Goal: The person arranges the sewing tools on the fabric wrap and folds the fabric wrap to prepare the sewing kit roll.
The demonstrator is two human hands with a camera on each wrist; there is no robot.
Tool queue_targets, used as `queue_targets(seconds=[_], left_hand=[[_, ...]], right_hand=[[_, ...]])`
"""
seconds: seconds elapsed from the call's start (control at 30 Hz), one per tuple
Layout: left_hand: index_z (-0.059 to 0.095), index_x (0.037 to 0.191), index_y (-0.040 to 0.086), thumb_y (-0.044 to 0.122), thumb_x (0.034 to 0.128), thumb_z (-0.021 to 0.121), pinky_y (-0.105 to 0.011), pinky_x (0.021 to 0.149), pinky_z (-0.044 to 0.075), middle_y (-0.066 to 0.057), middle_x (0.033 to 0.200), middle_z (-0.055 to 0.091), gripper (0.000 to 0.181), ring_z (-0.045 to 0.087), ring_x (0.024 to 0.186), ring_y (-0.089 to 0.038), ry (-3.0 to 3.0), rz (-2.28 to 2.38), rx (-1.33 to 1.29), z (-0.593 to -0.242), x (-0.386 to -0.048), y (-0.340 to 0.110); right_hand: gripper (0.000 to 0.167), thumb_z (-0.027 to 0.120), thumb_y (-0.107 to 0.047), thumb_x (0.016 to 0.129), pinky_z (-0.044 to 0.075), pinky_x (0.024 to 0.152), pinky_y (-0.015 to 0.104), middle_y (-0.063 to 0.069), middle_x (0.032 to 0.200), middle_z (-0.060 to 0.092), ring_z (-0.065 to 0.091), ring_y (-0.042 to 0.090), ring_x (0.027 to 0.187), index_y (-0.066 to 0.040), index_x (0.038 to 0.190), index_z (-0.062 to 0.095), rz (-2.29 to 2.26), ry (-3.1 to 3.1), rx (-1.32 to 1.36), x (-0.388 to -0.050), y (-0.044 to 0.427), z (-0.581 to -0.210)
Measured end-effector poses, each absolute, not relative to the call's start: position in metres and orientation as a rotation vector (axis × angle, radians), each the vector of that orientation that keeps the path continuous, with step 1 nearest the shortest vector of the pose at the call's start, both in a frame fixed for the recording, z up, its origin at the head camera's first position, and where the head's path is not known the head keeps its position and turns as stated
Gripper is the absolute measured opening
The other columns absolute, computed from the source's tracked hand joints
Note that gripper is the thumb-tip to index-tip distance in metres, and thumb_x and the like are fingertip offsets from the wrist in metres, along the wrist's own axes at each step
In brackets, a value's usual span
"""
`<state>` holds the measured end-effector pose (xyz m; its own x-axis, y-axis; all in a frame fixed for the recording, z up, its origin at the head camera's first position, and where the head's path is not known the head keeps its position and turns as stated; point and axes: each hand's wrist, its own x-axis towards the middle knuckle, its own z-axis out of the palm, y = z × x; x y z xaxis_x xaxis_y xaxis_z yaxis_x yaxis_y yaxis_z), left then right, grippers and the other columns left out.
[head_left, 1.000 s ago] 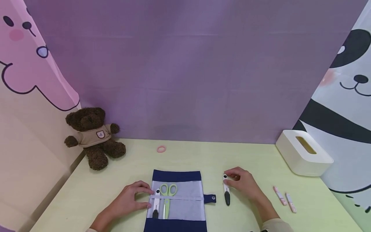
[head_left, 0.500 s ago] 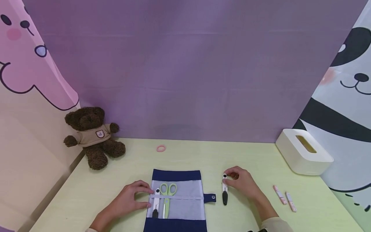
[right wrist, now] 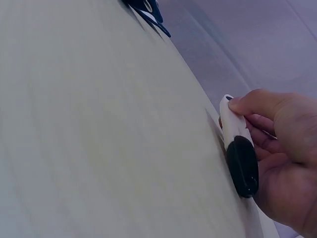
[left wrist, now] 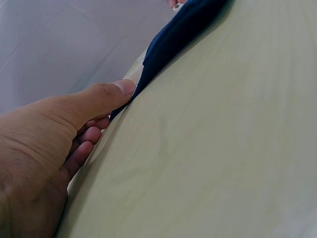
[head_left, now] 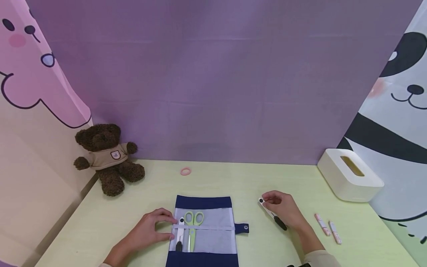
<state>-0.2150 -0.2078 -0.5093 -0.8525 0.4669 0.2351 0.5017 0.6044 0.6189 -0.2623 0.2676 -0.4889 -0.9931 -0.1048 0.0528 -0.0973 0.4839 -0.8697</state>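
The right hand point(head_left: 282, 208) pinches a black-ended tool point(right wrist: 238, 144); the left hand point(head_left: 150, 227), loosely spread, touches a pouch point(head_left: 215, 241).

Plain beige sleeves point(head_left: 321, 259) are worn (something black point(head_left: 306, 265) edges the right).

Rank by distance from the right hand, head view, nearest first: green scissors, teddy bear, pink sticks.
From the right hand:
1. Pink sticks: its right, on the table.
2. Green scissors: its left, in the pouch.
3. Teddy bear: far left, toward the table's back.
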Motion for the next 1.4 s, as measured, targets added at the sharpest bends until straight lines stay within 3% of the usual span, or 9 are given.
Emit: queue_targets(seconds=[0.27,0.73,1.03,1.4], left_hand=[[0.079,0.112,0.029,0.045,0.0830,0.085,-0.034,0.097,0.052,0.011,0.115,0.067,0.033,0.061,0.109,-0.007,-2.781,-1.107,-0.834,-0.508,-0.215,-0.208],[0.079,0.112,0.030,0.044,0.0833,0.085,-0.032,0.096,0.052,0.012,0.114,0.067,0.032,0.061,0.108,-0.006,-2.756,-1.092,-0.846,-0.514,-0.216,-0.210],[0.079,0.111,0.028,0.040,0.0827,0.086,-0.033,0.096,0.053,0.010,0.114,0.068,0.031,0.062,0.107,-0.008,-2.722,-1.084,-0.869,-0.514,-0.216,-0.209],[0.079,0.111,0.028,0.038,0.0825,0.087,-0.033,0.096,0.053,0.011,0.113,0.068,0.031,0.062,0.107,-0.007,-2.724,-1.070,-0.861,-0.515,-0.217,-0.209]], right_hand=[[0.033,0.071,-0.011,0.097,0.055,0.082,0.018,0.018,0.120,0.071,0.066,0.005,0.097,-0.002,0.129,0.069,-1.626,2.681,-0.175,-0.259,0.266,-0.484],[0.036,0.071,-0.009,0.096,0.056,0.084,0.018,0.014,0.116,0.070,0.067,0.002,0.098,0.000,0.131,0.068,-1.761,2.638,-0.141,-0.262,0.252,-0.469],[0.037,0.070,-0.003,0.095,0.059,0.086,0.021,0.018,0.116,0.067,0.069,0.004,0.096,0.004,0.130,0.066,-1.915,2.511,-0.169,-0.270,0.214,-0.460],[0.033,0.070,0.000,0.094,0.061,0.085,0.027,0.018,0.115,0.063,0.070,0.014,0.096,-0.001,0.127,0.069,-1.985,2.358,-0.323,-0.279,0.153,-0.454]])
